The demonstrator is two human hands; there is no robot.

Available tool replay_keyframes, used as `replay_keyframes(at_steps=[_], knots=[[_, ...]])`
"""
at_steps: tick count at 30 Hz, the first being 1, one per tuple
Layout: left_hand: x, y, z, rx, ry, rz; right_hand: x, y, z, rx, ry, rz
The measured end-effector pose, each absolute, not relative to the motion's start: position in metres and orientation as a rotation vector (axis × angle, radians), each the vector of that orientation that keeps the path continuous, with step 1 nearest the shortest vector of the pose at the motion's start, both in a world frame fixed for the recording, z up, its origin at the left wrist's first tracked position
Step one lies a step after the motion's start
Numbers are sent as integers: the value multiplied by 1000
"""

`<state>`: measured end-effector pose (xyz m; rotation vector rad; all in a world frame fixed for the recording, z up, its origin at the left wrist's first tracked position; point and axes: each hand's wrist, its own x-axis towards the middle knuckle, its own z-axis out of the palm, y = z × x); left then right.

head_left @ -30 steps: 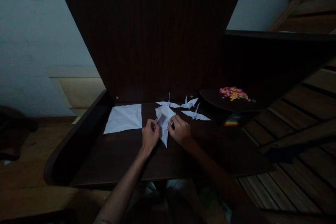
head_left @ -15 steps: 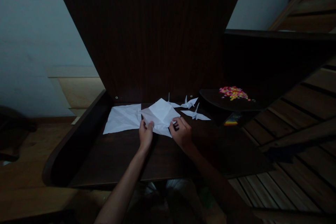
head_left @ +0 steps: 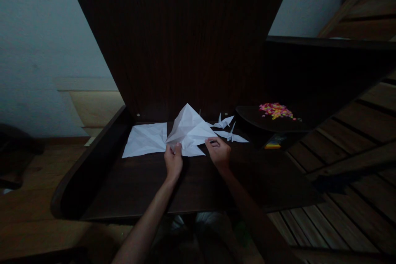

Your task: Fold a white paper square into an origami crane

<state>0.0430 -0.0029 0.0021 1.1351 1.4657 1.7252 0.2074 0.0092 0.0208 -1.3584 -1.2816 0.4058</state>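
Note:
A creased white sheet of paper (head_left: 189, 126) is held between my two hands, partly opened out, with one corner pointing up and away. My left hand (head_left: 173, 159) pinches its lower left part, thumb on top. At the right corner, the fingertips of my right hand (head_left: 219, 152) are closed on the paper. Another creased white sheet (head_left: 145, 139) lies flat to the left, partly behind the held one. Folded paper cranes lie to the right: one crane (head_left: 231, 135) near my right hand and another crane (head_left: 224, 122) behind it. A third is mostly hidden by the raised sheet.
The dark wooden desk (head_left: 130, 189) has a raised side panel (head_left: 89, 161) at left and a tall back panel (head_left: 173, 41). A rounded shelf (head_left: 250, 117) at right bears a pile of small colourful pieces (head_left: 276, 110). Below it sits a small coloured packet (head_left: 274, 141).
The held paper has opened wider, its far corner rising higher and hiding more of the third crane. My right hand has moved slightly right with the paper's corner.

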Motion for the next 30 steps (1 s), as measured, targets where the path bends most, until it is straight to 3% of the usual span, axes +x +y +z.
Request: replay_keyframes(at_steps=[10,15,23,30], knots=[[48,-14,8,1531,1357,1865,203,28,23,-1076,-875,764],[50,-15,6,1603,1452,1837,201,29,21,-1079,-988,855],[47,2,1,1199,1848,1594,193,12,29,-1441,-1781,306],[51,13,-1,1102,1794,1594,176,8,31,-1551,-1911,-101]])
